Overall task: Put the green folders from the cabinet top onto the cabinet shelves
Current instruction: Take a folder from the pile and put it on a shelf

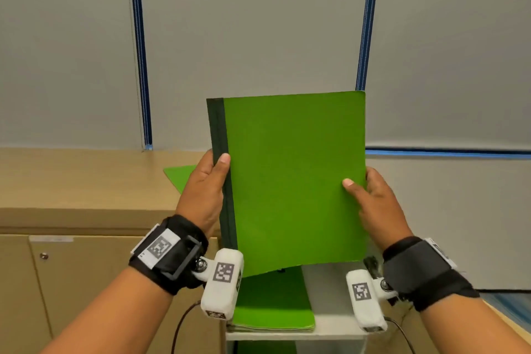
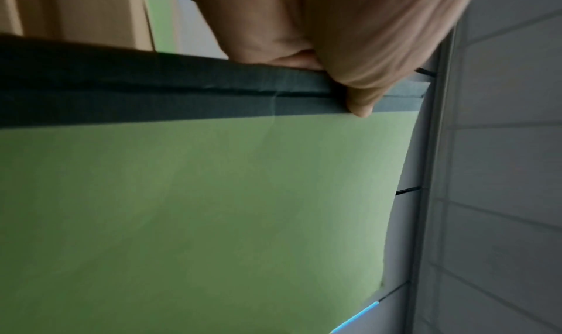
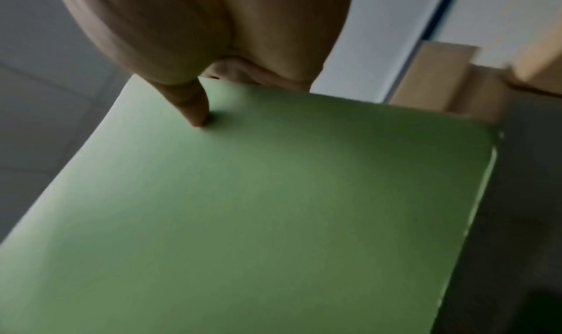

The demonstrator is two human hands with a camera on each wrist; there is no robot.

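I hold a green folder (image 1: 293,178) with a dark spine upright in the air, in front of the wall. My left hand (image 1: 208,181) grips the spine edge, thumb on the front cover. My right hand (image 1: 370,195) pinches the opposite edge, thumb on the cover. The left wrist view shows the folder (image 2: 197,207) and my left hand (image 2: 334,51) on the dark spine; the right wrist view shows the folder (image 3: 258,207) under my right hand (image 3: 213,51). Another green folder (image 1: 179,174) lies on the wooden cabinet top (image 1: 71,181), partly hidden. A stack of green folders (image 1: 273,304) lies on a white shelf (image 1: 330,322) below.
Closed wooden cabinet doors (image 1: 86,282) stand at the lower left. A grey panelled wall (image 1: 258,23) with blue vertical strips rises behind. Cables hang from both wrist cameras near the shelf front.
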